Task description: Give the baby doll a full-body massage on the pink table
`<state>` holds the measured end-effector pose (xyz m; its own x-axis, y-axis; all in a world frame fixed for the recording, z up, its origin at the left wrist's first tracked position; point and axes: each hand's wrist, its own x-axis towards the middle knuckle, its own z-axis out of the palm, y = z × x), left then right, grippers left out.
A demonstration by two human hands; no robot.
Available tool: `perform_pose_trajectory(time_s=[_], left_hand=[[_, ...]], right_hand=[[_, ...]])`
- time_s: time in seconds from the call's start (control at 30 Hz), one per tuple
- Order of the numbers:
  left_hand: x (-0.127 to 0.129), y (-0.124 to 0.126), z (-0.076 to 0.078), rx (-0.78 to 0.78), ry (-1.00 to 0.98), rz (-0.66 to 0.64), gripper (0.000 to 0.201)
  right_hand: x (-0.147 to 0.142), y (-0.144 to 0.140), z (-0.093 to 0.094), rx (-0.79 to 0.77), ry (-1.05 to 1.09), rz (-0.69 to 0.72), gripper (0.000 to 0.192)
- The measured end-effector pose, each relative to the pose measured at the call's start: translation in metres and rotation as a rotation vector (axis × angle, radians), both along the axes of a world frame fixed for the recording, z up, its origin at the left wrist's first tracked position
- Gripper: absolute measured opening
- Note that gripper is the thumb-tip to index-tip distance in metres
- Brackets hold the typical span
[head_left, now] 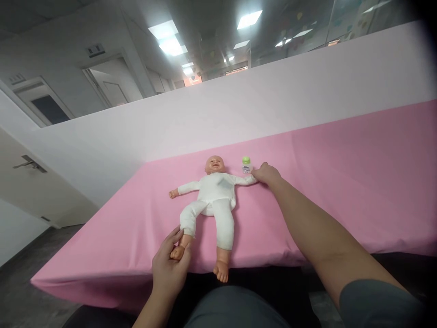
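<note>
White-suited doll [214,195] lies face up on the pink tablecloth [341,182]. Left hand [170,266] is clamped around the doll's near foot; right hand [266,173] touches its outstretched hand, just beside a small green-capped bottle [246,165].

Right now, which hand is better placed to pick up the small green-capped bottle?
Right. The right hand rests beside the bottle, at the doll's sleeve end. The left hand is at the near table edge, its grip on the doll's foot.
</note>
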<state>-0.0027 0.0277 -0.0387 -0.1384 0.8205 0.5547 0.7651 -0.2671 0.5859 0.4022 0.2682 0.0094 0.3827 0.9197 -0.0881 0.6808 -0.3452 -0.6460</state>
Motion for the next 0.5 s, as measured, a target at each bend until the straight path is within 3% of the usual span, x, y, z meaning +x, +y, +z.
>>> perform_pose_trajectory(time_s=[0.1, 0.2, 0.37, 0.5], left_hand=[[0.002, 0.002, 0.0, 0.011, -0.011, -0.014, 0.04], [0.005, 0.007, 0.002, 0.021, -0.015, -0.012, 0.04], [0.012, 0.017, 0.01, 0.034, -0.04, 0.004, 0.04], [0.02, 0.032, 0.028, 0.019, -0.062, -0.008, 0.04]], right_hand=[[0.002, 0.001, -0.001, -0.079, -0.026, 0.051, 0.064], [0.006, 0.003, -0.004, -0.027, -0.015, 0.024, 0.065], [-0.003, 0.002, -0.007, 0.364, 0.035, -0.07, 0.065], [-0.037, -0.01, -0.004, 0.699, 0.063, 0.115, 0.054]])
